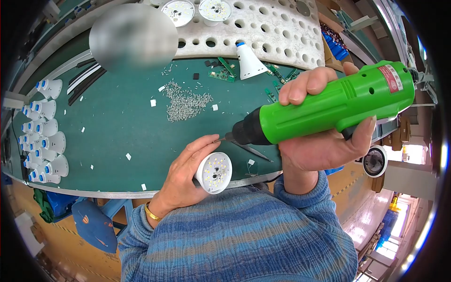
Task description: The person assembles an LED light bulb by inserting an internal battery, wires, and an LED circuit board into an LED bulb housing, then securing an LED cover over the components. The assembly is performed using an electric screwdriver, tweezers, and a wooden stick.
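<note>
My left hand (177, 176) is closed around a white LED bulb (215, 173), whose round face with small yellow LEDs tilts up toward me. The index fingertip of that hand is at the thin bit of a green electric screwdriver (319, 105); whether a screw is on the bit is too small to tell. My right hand (310, 152) grips the screwdriver's body, its black nose pointing left, above the bulb and apart from its face. A loose heap of small screws (185, 102) lies on the green mat (117, 155). Tweezers (253, 151) lie partly hidden below the screwdriver.
A white perforated foam board (277, 35) spans the back, with LED bulbs (215, 10) in it. One white bulb housing (250, 62) stands before it, near green circuit boards (223, 74). Rows of white housings (54, 141) line the left edge. A blurred oval covers the back left.
</note>
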